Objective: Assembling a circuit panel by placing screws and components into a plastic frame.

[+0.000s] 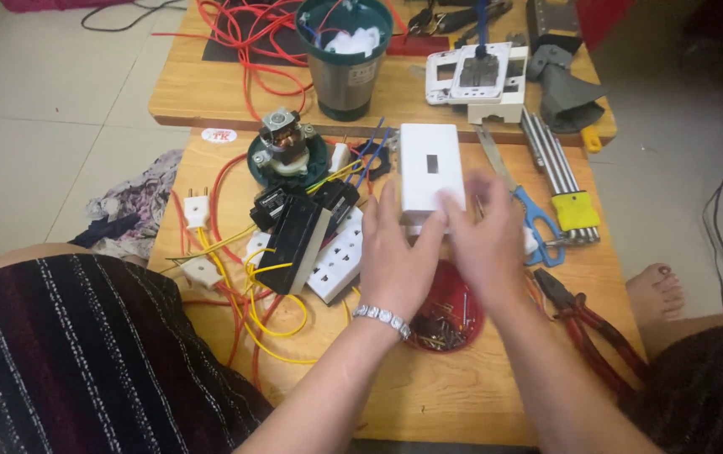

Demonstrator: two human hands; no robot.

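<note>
- Head view: our left hand [395, 261] and right hand [488, 240] meet at the near end of a white switch box [431, 172], lying flat on the wooden desk [462, 395].
- Left grip closes on the box edge, steadying it; right grip is blurred, so we cannot tell.
- Red dish of screws [445, 324] sits just below both wrists, handy; red pliers [584, 324] and blue scissors [530, 219] lie to the right.

Pale tiled floor [42, 101] — low wooden tables [462, 395]

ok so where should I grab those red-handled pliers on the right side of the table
Take the red-handled pliers by the two long handles, coming from above with the right hand. They lie flat, jaws pointing toward the red dish, handles running toward the near table edge.
</note>
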